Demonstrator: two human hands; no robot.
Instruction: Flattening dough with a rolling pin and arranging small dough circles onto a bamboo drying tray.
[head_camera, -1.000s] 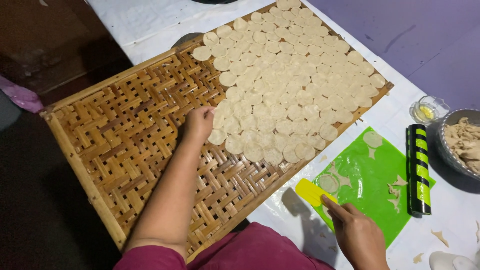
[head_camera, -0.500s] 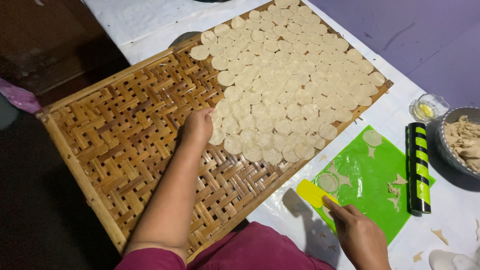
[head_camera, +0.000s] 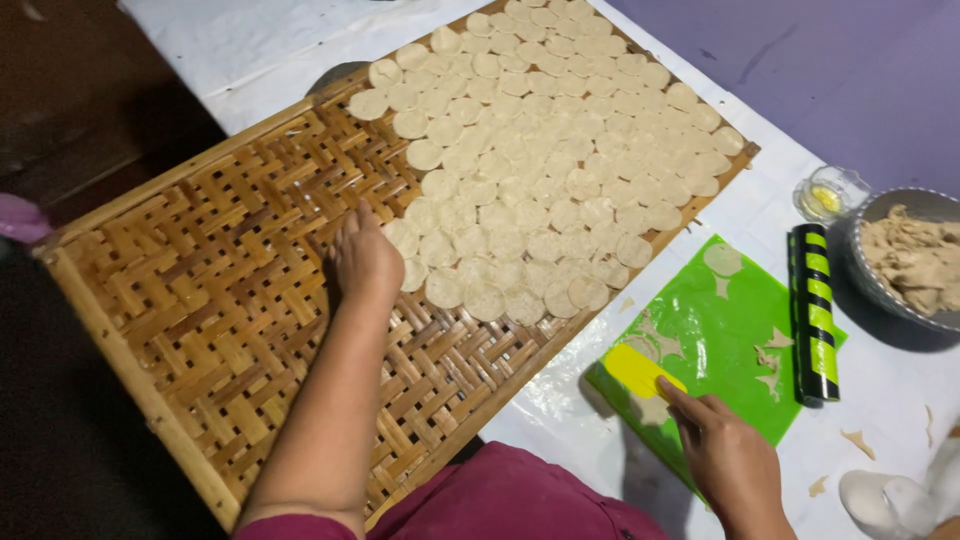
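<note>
A large woven bamboo tray (head_camera: 200, 300) lies on the white table. Several thin round dough discs (head_camera: 560, 160) cover its far right half in close rows. My left hand (head_camera: 362, 258) rests on the weave at the near left edge of the discs, fingers bent, touching the closest ones. My right hand (head_camera: 725, 455) presses on a yellow scraper (head_camera: 640, 372) at the near corner of a green mat (head_camera: 730, 330). A cut dough round (head_camera: 722, 258) and dough scraps lie on the mat.
A black and green striped rolling pin (head_camera: 815, 310) lies along the mat's right side. A grey bowl of dough (head_camera: 915, 265) and a small glass cup (head_camera: 828, 195) stand at the right. A white object (head_camera: 890, 500) sits at the bottom right corner.
My left hand has drawn back a little to the left of the discs. My right hand has stayed on the yellow scraper. The view has shifted slightly.
</note>
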